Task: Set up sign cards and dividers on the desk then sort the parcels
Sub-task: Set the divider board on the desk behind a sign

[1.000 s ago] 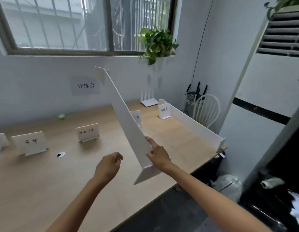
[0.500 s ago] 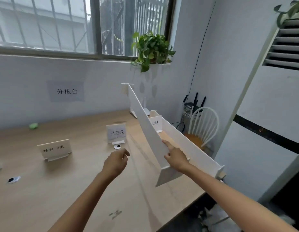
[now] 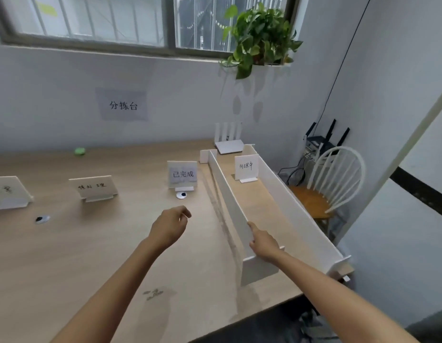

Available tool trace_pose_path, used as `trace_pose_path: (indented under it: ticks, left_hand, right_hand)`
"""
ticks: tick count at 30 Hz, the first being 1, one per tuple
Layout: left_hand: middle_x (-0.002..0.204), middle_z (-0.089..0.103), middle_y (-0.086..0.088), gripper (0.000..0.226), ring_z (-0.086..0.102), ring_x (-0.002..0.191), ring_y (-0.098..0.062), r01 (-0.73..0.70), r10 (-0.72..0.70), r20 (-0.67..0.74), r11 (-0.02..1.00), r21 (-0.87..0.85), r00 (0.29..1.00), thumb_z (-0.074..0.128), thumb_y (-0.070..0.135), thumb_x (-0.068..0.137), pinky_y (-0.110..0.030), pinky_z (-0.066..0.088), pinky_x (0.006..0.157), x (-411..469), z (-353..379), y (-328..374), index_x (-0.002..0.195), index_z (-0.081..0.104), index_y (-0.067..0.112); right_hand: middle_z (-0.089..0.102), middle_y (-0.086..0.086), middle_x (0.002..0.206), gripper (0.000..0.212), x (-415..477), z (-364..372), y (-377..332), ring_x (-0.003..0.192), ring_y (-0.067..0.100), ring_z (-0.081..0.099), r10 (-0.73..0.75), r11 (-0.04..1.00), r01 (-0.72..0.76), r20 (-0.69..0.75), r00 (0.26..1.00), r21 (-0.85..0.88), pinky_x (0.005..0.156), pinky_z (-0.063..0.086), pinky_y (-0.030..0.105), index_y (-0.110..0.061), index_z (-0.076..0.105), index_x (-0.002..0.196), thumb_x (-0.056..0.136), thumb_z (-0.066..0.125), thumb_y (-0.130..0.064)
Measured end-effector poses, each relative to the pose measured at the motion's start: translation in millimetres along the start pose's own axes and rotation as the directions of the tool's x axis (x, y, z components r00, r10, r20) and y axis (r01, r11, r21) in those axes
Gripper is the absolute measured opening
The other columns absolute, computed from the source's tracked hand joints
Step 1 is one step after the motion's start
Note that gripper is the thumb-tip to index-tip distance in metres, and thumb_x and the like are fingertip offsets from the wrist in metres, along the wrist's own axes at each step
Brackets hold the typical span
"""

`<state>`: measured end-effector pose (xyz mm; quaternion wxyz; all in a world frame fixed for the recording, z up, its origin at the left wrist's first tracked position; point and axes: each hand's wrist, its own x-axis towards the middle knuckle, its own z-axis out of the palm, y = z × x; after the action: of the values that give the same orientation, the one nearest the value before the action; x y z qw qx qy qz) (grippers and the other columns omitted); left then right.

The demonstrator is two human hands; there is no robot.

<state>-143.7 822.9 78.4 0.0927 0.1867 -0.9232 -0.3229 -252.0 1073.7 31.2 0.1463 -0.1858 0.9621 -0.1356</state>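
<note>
Pale wood desk [image 3: 91, 256] runs along a grey wall under a window, with a potted plant [image 3: 259, 35] on the sill and a white router [image 3: 228, 142] at the far edge. Two white dividers stand towards the right edge. The outer divider [image 3: 301, 211] sits along that edge. The inner divider [image 3: 227, 194] stands just left of it and roughly parallel, its long axis running from the near edge to the far edge. One sign card [image 3: 246, 167] stands in the lane between them, towards the far end. Another sign card [image 3: 182, 174] stands just left of the inner divider.

The right hand [image 3: 263, 243] grips the inner divider's top edge close to its near end, with the index finger laid along that edge. Almost the whole board therefore lies ahead of the grip, away from the person. The far foot looks set down on the desk. Whether the near foot is fully seated is hard to tell from this angle.

The left hand [image 3: 169, 225] hovers above the desk on the board's left side, fingers loosely curled and holding nothing. It is the hand nearer the board's middle.

With the hold so close to one end, any small twist of the wrist would likely swing the far end towards one card or the other. The free hand is well placed to steady the middle before release.
</note>
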Motion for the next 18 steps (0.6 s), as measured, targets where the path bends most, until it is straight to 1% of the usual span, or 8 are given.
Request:
trace_pose_path:
  ticks: [3,6,9,11,13,15,18]
  left_hand:
    - [0.099,0.067,0.005,0.025,0.061,0.092,-0.017,0.087,-0.086,-0.03,0.996,0.007,0.996,0.042,0.013,0.088,-0.038,0.051,0.083,-14,7,-7,0.091,0.064,0.026]
    - [0.098,0.068,0.004,0.025,0.061,0.093,-0.018,0.177,-0.177,-0.079,0.984,-0.002,0.981,0.043,0.013,0.088,-0.038,0.051,0.085,-26,15,-7,0.09,0.064,0.026]
    - [0.098,0.068,0.003,0.025,0.061,0.094,-0.018,0.233,-0.233,-0.107,0.972,-0.01,0.967,0.043,0.014,0.087,-0.038,0.051,0.085,-41,34,6,0.091,0.065,0.025]
    - [0.097,0.068,0.004,0.026,0.061,0.094,-0.017,0.264,-0.266,-0.111,0.964,-0.028,0.958,0.042,0.014,0.087,-0.038,0.051,0.085,-54,53,16,0.091,0.065,0.025]
    - [0.096,0.067,0.006,0.026,0.061,0.094,-0.016,0.292,-0.295,-0.102,0.955,-0.044,0.95,0.042,0.014,0.087,-0.037,0.052,0.084,-66,70,25,0.091,0.065,0.026]
    - [0.095,0.067,0.006,0.026,0.061,0.094,-0.016,0.327,-0.33,-0.077,0.944,-0.046,0.941,0.042,0.014,0.087,-0.037,0.052,0.083,-78,83,30,0.09,0.064,0.026]
    - [0.096,0.068,0.004,0.025,0.062,0.094,-0.017,0.369,-0.37,-0.062,0.929,-0.036,0.927,0.042,0.013,0.088,-0.039,0.052,0.084,-94,87,24,0.088,0.063,0.028]
  right_hand:
    - [0.06,0.017,0.119,0.071,11,12,25,0.103,0.034,0.059,-0.024,0.995,0.031,0.074,0.997,-0.097,0.072,0.042,0.033,-0.025,0.009,0.149,0.088,0.037,-0.004]
    - [0.058,0.017,0.122,0.073,20,18,47,0.105,0.033,0.058,-0.067,0.989,0.084,0.133,0.989,-0.122,0.072,0.041,0.032,-0.023,0.008,0.15,0.086,0.035,0.0]
    - [0.06,0.015,0.115,0.074,19,21,65,0.098,0.032,0.059,-0.103,0.981,0.131,0.187,0.977,-0.145,0.068,0.041,0.031,-0.021,0.006,0.15,0.087,0.038,0.0]
    - [0.06,0.013,0.11,0.074,19,26,78,0.089,0.028,0.059,-0.13,0.977,0.163,0.223,0.966,-0.135,0.065,0.041,0.031,-0.021,0.006,0.15,0.088,0.04,-0.001]
    - [0.06,0.01,0.102,0.074,18,33,88,0.081,0.024,0.056,-0.144,0.977,0.177,0.243,0.959,-0.12,0.061,0.041,0.031,-0.021,0.005,0.15,0.089,0.042,-0.003]
    - [0.058,0.008,0.096,0.074,15,41,97,0.078,0.021,0.055,-0.154,0.975,0.191,0.272,0.95,-0.113,0.058,0.042,0.029,-0.021,0.003,0.15,0.09,0.044,-0.006]
    - [0.056,0.005,0.09,0.074,12,53,106,0.076,0.019,0.056,-0.165,0.976,0.201,0.312,0.936,-0.088,0.061,0.046,0.03,-0.021,-0.002,0.15,0.092,0.043,-0.01]
